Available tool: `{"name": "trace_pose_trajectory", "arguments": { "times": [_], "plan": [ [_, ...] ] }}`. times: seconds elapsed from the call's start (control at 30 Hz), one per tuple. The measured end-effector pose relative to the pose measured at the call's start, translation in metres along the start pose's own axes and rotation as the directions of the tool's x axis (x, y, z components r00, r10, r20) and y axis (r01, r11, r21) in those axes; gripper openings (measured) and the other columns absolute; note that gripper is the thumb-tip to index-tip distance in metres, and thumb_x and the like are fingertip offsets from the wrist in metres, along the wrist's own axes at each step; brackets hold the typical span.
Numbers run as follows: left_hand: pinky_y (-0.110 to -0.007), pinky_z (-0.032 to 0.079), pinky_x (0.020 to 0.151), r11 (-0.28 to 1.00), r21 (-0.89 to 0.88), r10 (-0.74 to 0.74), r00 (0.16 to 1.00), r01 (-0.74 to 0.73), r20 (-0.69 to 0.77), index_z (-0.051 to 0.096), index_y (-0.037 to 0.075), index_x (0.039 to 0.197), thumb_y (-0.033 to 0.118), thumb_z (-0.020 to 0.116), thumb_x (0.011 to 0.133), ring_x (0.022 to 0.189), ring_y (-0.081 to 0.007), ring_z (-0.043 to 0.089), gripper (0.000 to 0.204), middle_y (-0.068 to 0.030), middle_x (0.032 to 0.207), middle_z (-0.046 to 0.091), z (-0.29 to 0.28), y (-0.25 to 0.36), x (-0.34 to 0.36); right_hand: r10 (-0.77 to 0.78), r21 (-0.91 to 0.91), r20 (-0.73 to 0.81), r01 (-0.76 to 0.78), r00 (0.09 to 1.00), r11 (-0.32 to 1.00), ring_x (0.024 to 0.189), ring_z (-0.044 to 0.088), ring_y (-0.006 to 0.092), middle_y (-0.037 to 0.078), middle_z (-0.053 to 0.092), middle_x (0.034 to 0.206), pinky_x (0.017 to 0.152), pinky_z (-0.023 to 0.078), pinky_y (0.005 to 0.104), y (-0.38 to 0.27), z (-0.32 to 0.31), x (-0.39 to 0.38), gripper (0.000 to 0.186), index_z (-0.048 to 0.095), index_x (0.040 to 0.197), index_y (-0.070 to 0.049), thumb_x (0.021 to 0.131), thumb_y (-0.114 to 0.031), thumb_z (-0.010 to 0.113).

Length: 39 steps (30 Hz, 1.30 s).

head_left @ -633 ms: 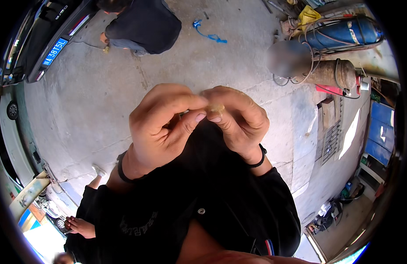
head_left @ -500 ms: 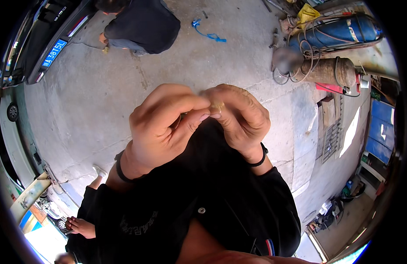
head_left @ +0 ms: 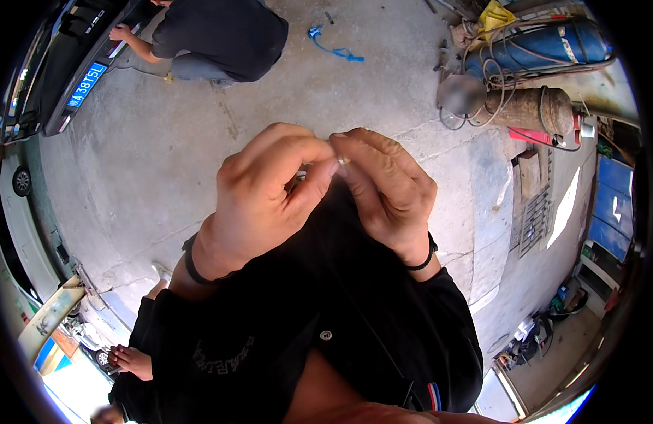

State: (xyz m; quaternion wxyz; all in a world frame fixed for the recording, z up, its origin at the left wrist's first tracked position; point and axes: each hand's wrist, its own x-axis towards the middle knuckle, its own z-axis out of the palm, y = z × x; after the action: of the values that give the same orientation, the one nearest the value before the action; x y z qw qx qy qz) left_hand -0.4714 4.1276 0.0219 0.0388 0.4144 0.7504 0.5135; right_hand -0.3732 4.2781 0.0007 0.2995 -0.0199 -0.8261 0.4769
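Two hands up close, mid-scene, fingertips meeting. L hand [head_left: 270, 194]: thumb + forefinger pinched on L end of a small pale piece [head_left: 342, 162]; R hand [head_left: 393, 191] pinches its R end, other fingers curled. Piece sits right between the tips, touching both, mostly hidden, so exact shape n/a; no writing legible on it. Also a small silvery bit [head_left: 299, 175] showing in the gap of the L hand, behind the thumb; can't tell what. Dark bands on both wrists.

Writing: blue plate [head_left: 87, 84] w/ white characters on back of black car [head_left: 63, 81], far L; silver lettering on same car, above plate. Black jacket [head_left: 390, 325], near, has pale stitched letters on chest, partly folded; red/white/blue tab [head_left: 434, 397] near R of it. White label [head_left: 566, 48] on blue gas cylinder [head_left: 591, 42], far R, too small to read.

Rest: brown cylinder [head_left: 531, 112] just nearer than the blue one, hoses around. Blue strap [head_left: 337, 52] on concrete floor [head_left: 164, 169], far, approx. centre. Co-worker [head_left: 224, 39] in dark top crouched far L, one hand at car's rear. Another person's hand [head_left: 134, 362] near L.
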Motion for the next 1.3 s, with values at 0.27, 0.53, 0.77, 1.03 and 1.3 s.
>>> {"name": "trace_pose_trajectory", "arguments": {
  "times": [0.27,0.53,0.77,1.03,1.3],
  "plan": [
    [-0.021,0.041,0.054,0.996,-0.075,-0.038,0.999,0.037,-0.014,0.065,0.0,0.091,-0.004,0.073,0.088,0.062,-0.0066,0.052,0.01,-0.0054,0.089,0.064,0.0,-0.003,-0.004,0.097,0.176,0.022,-0.1,0.995,0.979,0.095,0.074,0.0226,0.015,0.074,0.109,0.082,0.06,0.0286,0.002,0.004,-0.008,0.029,0.074,0.112,0.001,0.084,0.007,0.078],
    [-0.023,0.044,0.05,0.996,-0.082,0.034,0.992,-0.044,-0.118,0.061,0.004,0.092,-0.002,0.075,0.085,0.059,-0.0088,0.055,0.016,-0.0045,0.087,0.064,0.009,-0.014,-0.006,0.173,0.592,0.07,-0.181,0.982,0.785,0.109,0.068,0.0214,0.018,0.065,0.123,0.091,0.059,0.0333,0.007,0.015,-0.017,0.031,0.062,0.122,0.005,0.092,0.009,0.07],
    [-0.025,0.046,0.053,0.99,-0.101,0.088,0.994,-0.095,-0.066,0.06,0.004,0.093,0.0,0.074,0.088,0.061,-0.0099,0.056,0.015,-0.0057,0.088,0.063,0.007,-0.017,-0.003,0.187,0.736,0.105,-0.203,0.977,0.646,0.114,0.064,0.0206,0.018,0.06,0.125,0.096,0.055,0.0333,0.009,0.014,-0.02,0.034,0.055,0.126,0.006,0.095,0.01,0.066],
    [-0.023,0.044,0.056,0.978,-0.21,-0.01,0.998,-0.003,-0.06,0.057,0.002,0.095,0.002,0.069,0.093,0.063,-0.0075,0.052,0.012,-0.0052,0.089,0.059,0.016,-0.017,-0.004,0.244,0.839,0.075,-0.193,0.967,0.509,0.111,0.066,0.0217,0.017,0.062,0.122,0.098,0.056,0.0371,0.012,0.013,-0.024,0.027,0.056,0.122,0.006,0.096,0.011,0.062],
    [-0.02,0.049,0.062,0.893,-0.444,-0.071,0.997,0.08,0.036,0.053,-0.001,0.1,0.006,0.059,0.103,0.07,-0.0036,0.058,0.01,-0.0028,0.085,0.061,0.026,-0.014,0.004,0.318,0.951,0.095,-0.18,0.943,0.25,0.109,0.07,0.0262,0.018,0.064,0.117,0.098,0.06,0.0407,0.017,0.004,-0.018,0.022,0.057,0.119,0.005,0.098,0.007,0.057]
  ]
}}
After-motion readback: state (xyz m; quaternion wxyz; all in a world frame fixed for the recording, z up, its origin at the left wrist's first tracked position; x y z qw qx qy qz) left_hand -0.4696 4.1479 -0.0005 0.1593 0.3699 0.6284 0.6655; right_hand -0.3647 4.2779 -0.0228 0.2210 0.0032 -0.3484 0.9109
